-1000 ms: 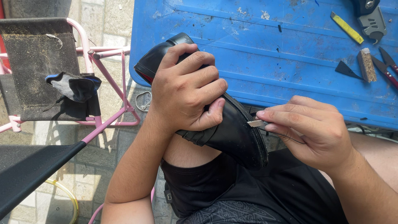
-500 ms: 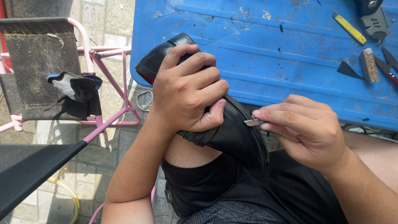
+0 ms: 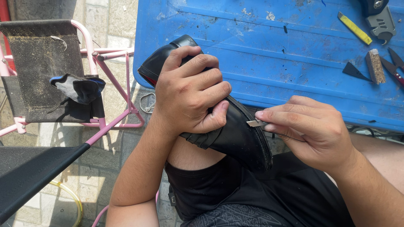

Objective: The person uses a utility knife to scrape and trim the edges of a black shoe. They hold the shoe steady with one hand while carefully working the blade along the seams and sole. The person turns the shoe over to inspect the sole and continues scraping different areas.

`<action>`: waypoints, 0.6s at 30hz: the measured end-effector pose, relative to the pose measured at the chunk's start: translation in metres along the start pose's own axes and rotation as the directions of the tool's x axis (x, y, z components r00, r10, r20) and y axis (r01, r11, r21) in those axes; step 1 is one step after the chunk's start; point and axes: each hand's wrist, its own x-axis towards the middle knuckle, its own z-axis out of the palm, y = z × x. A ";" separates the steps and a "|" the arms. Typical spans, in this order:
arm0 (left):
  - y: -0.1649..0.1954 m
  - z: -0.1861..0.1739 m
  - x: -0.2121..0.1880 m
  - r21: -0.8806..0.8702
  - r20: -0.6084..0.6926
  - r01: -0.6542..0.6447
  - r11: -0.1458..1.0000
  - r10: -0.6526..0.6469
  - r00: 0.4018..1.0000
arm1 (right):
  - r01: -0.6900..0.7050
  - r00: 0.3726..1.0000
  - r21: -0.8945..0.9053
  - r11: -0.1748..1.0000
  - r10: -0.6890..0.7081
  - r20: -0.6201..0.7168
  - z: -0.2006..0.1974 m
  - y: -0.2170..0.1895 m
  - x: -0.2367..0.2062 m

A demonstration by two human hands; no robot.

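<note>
Blue table (image 3: 294, 63) behind; left hand (image 3: 189, 92) hides black shoe's (image 3: 240, 138) middle.

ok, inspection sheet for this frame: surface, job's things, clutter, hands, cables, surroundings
Surface: blue plastic table, scuffed.
Job's things: black shoe on the lap; small metal blade at its sole edge.
Clutter: yellow tool, wedge, block, pliers on the table.
Hands: left hand grips the shoe; right hand pinches the blade.
Cables: nothing seen.
Surroundings: pink folding stool with dark cloth; stone paving.
</note>
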 end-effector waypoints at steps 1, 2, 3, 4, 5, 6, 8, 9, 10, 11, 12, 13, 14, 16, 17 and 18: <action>0.000 0.000 0.000 0.002 0.001 -0.001 1.000 0.001 1.000 | -0.002 1.000 0.000 1.000 0.002 -0.003 0.000 0.001 0.000; 0.000 0.000 0.000 0.003 0.002 -0.001 1.000 0.001 1.000 | -0.005 1.000 0.000 1.000 0.005 -0.005 0.000 0.001 -0.001; 0.001 0.000 0.000 0.003 0.004 0.001 1.000 -0.001 1.000 | -0.009 1.000 0.002 1.000 0.009 -0.006 0.001 0.002 -0.001; 0.001 0.000 -0.001 0.000 0.006 0.002 1.000 -0.002 1.000 | -0.008 1.000 -0.004 1.000 0.008 -0.006 0.001 0.002 -0.002; 0.001 0.000 0.000 -0.002 0.007 0.002 1.000 -0.002 1.000 | -0.006 1.000 -0.010 1.000 0.006 -0.008 0.001 0.003 -0.002; 0.001 0.001 0.000 -0.001 0.006 0.002 1.000 -0.002 1.000 | -0.001 1.000 -0.017 1.000 0.001 -0.011 0.001 0.004 -0.001; 0.001 0.001 0.000 0.005 0.007 -0.003 1.000 0.003 1.000 | 0.002 1.000 -0.007 1.000 -0.002 -0.010 0.001 0.004 -0.001; 0.001 0.000 0.000 0.009 0.007 -0.003 1.000 0.003 1.000 | 0.005 1.000 -0.001 1.000 -0.005 -0.009 0.001 0.004 0.000; 0.001 0.000 0.000 0.013 0.007 -0.007 1.000 0.007 1.000 | 0.007 1.000 0.003 1.000 -0.007 -0.011 0.002 0.003 0.001; 0.001 0.000 0.001 0.017 0.008 -0.011 1.000 0.011 1.000 | 0.010 1.000 0.007 1.000 -0.010 -0.013 0.002 0.003 0.002; 0.001 0.000 0.001 0.020 0.009 -0.015 1.000 0.014 1.000 | 0.011 1.000 0.012 1.000 -0.011 -0.015 0.003 0.002 0.002; 0.001 0.000 0.000 0.017 0.011 -0.013 1.000 0.013 1.000 | 0.012 1.000 0.008 1.000 -0.012 -0.011 0.003 0.002 0.003; 0.001 0.000 0.000 0.014 0.012 -0.013 1.000 0.012 1.000 | 0.012 1.000 0.003 1.000 -0.012 -0.007 0.004 0.003 0.004; 0.001 -0.001 0.000 0.005 0.012 -0.006 1.000 0.006 1.000 | 0.021 1.000 0.010 1.000 -0.021 -0.003 0.004 0.003 0.005; 0.001 -0.001 -0.001 -0.002 0.010 -0.001 1.000 0.001 1.000 | 0.028 1.000 0.022 0.999 -0.028 -0.005 0.005 0.004 0.006; 0.000 -0.001 -0.001 -0.009 0.008 0.003 1.000 -0.003 1.000 | 0.036 0.999 0.032 0.999 -0.036 -0.007 0.005 0.004 0.006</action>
